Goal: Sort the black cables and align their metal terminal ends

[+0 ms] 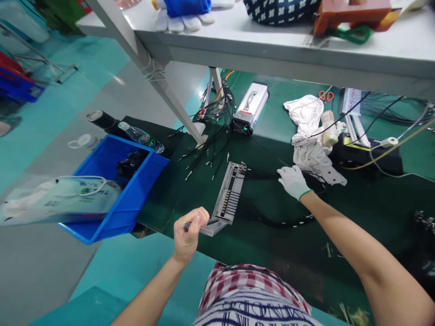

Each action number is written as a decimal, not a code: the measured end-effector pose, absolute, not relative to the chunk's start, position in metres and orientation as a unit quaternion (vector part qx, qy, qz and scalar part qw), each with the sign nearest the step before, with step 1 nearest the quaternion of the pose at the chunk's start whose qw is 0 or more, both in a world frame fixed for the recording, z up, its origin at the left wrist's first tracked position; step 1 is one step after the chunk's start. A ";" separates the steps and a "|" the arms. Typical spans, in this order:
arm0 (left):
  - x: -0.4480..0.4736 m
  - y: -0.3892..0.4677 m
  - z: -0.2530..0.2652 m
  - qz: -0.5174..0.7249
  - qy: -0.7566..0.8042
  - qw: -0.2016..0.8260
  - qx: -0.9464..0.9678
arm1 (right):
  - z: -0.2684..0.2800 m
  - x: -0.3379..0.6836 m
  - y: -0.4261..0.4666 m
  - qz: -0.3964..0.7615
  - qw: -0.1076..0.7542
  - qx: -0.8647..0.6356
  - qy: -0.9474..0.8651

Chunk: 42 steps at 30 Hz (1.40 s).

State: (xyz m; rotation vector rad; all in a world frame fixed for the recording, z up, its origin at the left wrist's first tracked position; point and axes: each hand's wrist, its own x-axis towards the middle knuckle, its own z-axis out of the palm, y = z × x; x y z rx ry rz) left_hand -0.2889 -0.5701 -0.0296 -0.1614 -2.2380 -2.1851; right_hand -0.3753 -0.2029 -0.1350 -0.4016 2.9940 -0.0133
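My bare left hand [190,228] is closed round the handle end of a grey metal fixture [234,188]. The fixture is a long slotted block with a row of small brass-coloured pieces in its slots and a flat metal bar [212,227] at its near end. Black cables [263,174] run from its right side. My right hand [294,181], in a white glove with a green cuff, has its fingers curled over these cables; their tips are partly hidden. A lower bundle of black cables [282,224] with white tags curves across the dark green mat.
On the left stands a blue bin [136,203] holding a plastic bag. Loose cable ends [190,172], a silver box [251,104], white cloths [306,117] and orange scissors [326,95] lie farther back. A raised shelf [238,63] crosses above, its leg [183,115] reaching the mat.
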 end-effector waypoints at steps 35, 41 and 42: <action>-0.289 -0.567 -0.039 -0.733 -0.672 0.009 -0.106 | -0.101 -0.272 -0.306 -0.057 0.333 -0.121 0.933; -0.289 -0.565 -0.040 -0.739 -0.664 0.016 -0.110 | -0.097 -0.258 -0.307 -0.066 0.300 -0.123 0.944; -0.289 -0.565 -0.041 -0.739 -0.664 0.018 -0.110 | -0.100 -0.258 -0.306 -0.064 0.300 -0.117 0.944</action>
